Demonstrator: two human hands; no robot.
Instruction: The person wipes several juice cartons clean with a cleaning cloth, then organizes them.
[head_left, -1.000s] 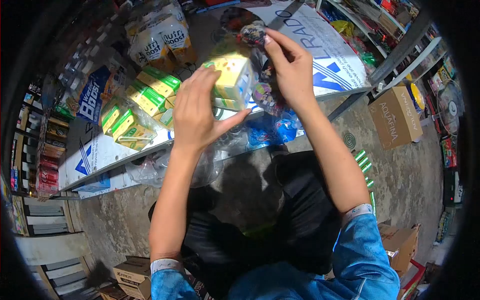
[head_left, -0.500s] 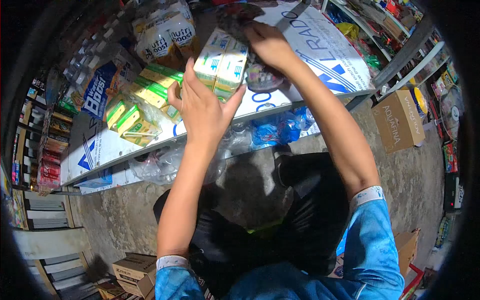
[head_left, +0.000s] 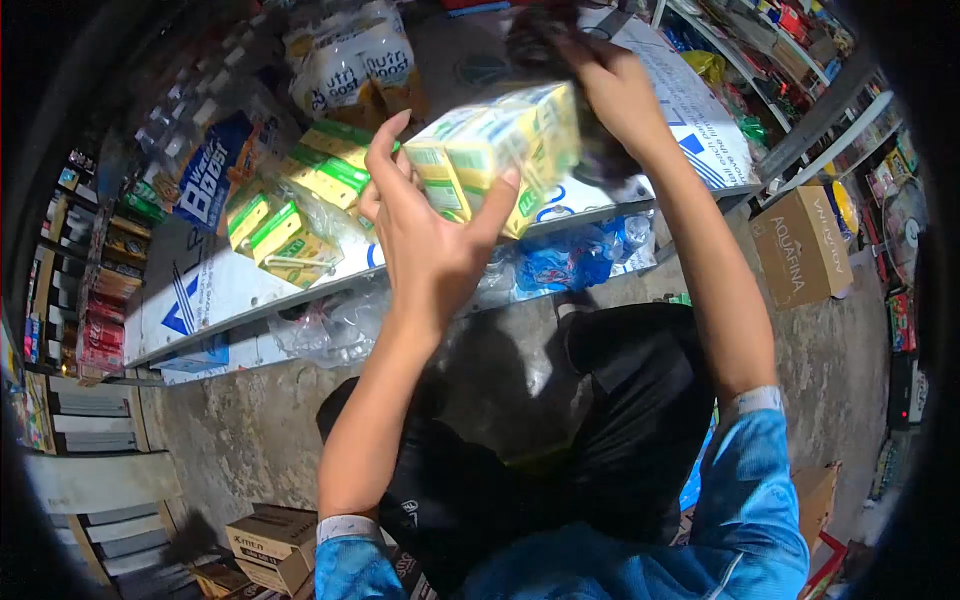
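My left hand (head_left: 425,240) grips a pack of yellow, white and green drink cartons (head_left: 470,150), thumb on the near side and fingers on the left. The pack is tilted above the shelf and its right end is smeared by motion. To its right, my right hand (head_left: 622,100) is closed on a dark cloth (head_left: 540,40), which hangs on both sides of the hand and is blurred. More yellow-green cartons (head_left: 325,165) lie on the shelf left of my left hand, with a smaller carton pack (head_left: 290,245) in clear wrap in front of them.
The shelf board (head_left: 215,290) is white with blue print. Nutriboost bottles (head_left: 350,75) and a blue Boost pack (head_left: 212,170) stand behind. Below are wrapped bottles (head_left: 565,255). An Aquafina box (head_left: 800,245) sits at right on the concrete floor, another cardboard box (head_left: 270,550) at lower left.
The carton pack has turned and tipped, moving to the right in my left hand. My right hand has moved right and away from the pack, taking the dark cloth along.
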